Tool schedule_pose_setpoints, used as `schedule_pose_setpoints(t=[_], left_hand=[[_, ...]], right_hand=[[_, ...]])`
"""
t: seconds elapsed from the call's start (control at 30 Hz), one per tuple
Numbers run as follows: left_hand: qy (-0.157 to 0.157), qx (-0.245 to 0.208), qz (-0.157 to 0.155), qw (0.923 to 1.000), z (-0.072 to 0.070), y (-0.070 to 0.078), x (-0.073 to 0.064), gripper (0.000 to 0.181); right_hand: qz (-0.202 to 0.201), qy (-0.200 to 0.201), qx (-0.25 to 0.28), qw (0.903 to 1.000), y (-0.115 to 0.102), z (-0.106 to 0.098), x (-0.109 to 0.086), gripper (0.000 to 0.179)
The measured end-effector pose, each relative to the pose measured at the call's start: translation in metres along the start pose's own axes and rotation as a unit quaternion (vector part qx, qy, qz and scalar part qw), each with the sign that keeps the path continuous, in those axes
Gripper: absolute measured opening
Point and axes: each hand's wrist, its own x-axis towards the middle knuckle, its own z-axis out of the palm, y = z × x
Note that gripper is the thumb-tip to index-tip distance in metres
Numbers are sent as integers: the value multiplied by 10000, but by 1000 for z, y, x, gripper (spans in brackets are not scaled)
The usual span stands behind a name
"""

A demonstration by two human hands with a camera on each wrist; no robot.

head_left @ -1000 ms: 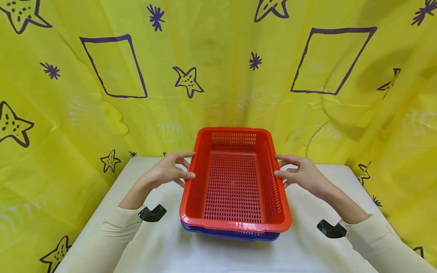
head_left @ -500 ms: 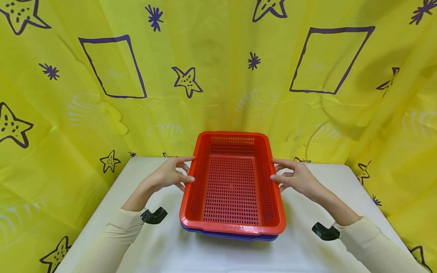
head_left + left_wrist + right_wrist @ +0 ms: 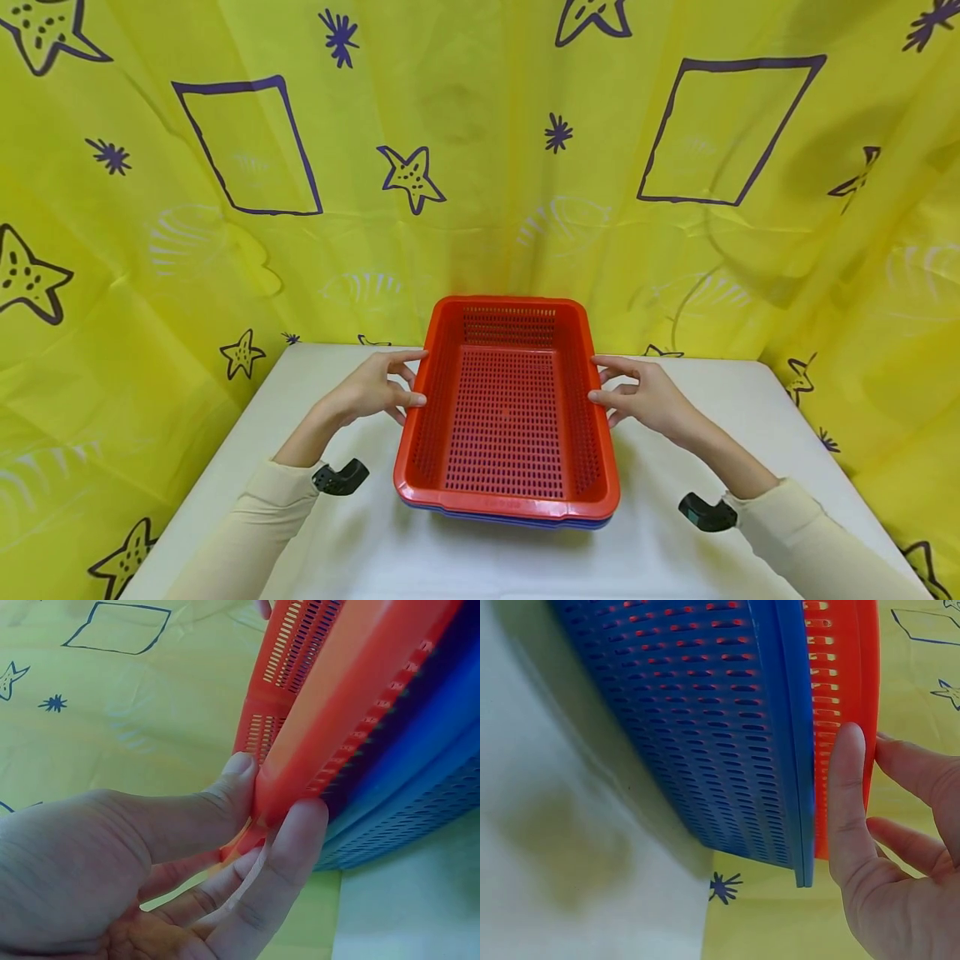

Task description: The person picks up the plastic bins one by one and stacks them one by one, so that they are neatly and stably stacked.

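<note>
In the head view, a red perforated plastic basket [image 3: 517, 505] sits in the middle, nested into blue perforated basketry [image 3: 517, 523] beneath it. My left hand [image 3: 378, 387] pinches its left rim, with the thumb on top and fingers under the edge. On the opposite side my right hand [image 3: 645, 398] holds the right rim in the same way. The left wrist view shows a strip of slotted red wall [image 3: 360, 735] above the blue. Seen from the right wrist, the blue wall [image 3: 712, 742] has a doubled rim, with red showing through its slots.
The baskets stand on a white table [image 3: 330, 533]. A yellow curtain [image 3: 480, 242] printed with starfish and shells surrounds the table's back and sides. Dark devices sit at the left wrist [image 3: 341, 477] and right wrist [image 3: 707, 512].
The red basket has sunk lower into the blue one, its far end dropping and its right side shifting left. Both hands have moved down slightly with it, the right one also leftward.
</note>
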Motion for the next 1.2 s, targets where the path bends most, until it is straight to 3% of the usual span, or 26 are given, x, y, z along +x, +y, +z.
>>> schedule_pose_setpoints(t=[0.93,1.1,1.2], left_hand=[[-68,138,67,9999,1,-5,5,75],[-131,359,142,9992,1,-4,5,75],[-125,721,241,9970,1,-3,4,73]], right_hand=[[-5,15,-196,9998,8,4,1,68],[-221,-51,-489,9985,4,4,1,66],[-412,-69,-709,9966,2,3,0,67]])
